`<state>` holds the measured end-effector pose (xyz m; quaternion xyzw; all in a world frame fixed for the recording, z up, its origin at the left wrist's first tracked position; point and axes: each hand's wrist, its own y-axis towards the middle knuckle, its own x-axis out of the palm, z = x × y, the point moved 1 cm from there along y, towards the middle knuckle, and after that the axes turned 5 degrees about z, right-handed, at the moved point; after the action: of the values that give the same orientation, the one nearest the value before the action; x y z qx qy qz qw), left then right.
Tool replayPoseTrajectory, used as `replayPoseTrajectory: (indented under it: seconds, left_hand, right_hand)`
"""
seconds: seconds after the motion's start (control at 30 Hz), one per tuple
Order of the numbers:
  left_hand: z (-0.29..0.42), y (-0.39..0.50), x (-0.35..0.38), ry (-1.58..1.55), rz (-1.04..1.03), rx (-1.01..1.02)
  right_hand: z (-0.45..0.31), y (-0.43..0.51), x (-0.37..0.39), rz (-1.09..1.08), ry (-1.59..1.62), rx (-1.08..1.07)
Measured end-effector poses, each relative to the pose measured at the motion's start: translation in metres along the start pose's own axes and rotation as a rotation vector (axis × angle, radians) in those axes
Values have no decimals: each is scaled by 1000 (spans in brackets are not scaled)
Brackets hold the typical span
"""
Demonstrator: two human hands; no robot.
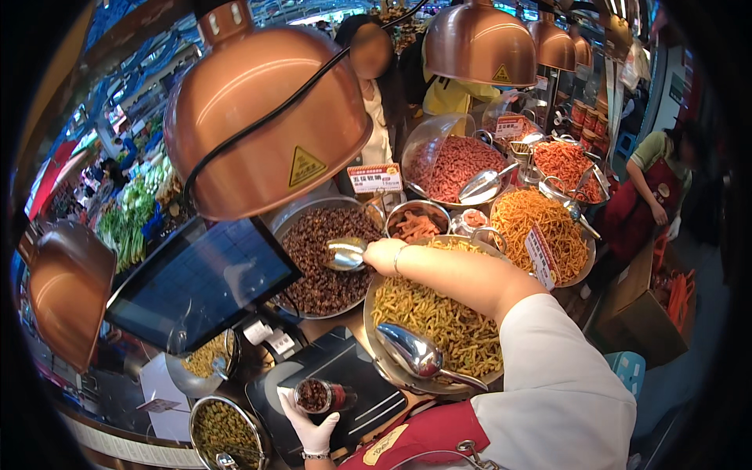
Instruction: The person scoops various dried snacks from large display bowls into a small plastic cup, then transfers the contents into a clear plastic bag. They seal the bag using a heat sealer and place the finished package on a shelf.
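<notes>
My left hand (pixel 311 427), in a white glove, holds a clear jar (pixel 339 397) with a label on its side. Dark brown bits of food show through the jar's open mouth. Below the jar lies a black weighing scale (pixel 367 385). My right hand (pixel 383 256) grips a metal scoop (pixel 345 254), its handle mostly hidden by my fingers. The scoop's bowl rests at the surface of dark diced food (pixel 320 288) in a wide metal pan (pixel 288 214). My right forearm crosses a pan of greenish-yellow fried strips (pixel 437 317), where a second metal scoop (pixel 411 351) lies.
Copper heat lamps (pixel 276 117) hang over the counter. A dark screen (pixel 202 282) and a label printer (pixel 271 339) stand left of the scale. More pans hold red pieces (pixel 464 161) and orange shreds (pixel 534 229). A person (pixel 371 106) stands across the counter; another (pixel 646 182) is at right, near a cardboard box (pixel 625 294).
</notes>
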<state>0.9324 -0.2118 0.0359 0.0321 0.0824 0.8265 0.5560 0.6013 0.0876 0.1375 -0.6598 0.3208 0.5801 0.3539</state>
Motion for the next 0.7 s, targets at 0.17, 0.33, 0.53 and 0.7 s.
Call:
replayPoseTrajectory:
  seconds: [0.17, 0.33, 0.53, 0.7]
  left_hand:
    - [-8, 10, 7, 31, -32, 2]
    - [-1, 14, 16, 27, -8, 12]
    - [-6, 10, 13, -63, -38, -12]
    - [-22, 27, 20, -181, -137, -46]
  right_hand:
    - [35, -12, 0, 6, 11, -27]
    - [30, -55, -44, 149, -1, -106]
    - [26, -120, -61, 438, 109, -231]
    - [14, -217, -75, 587, 200, -158]
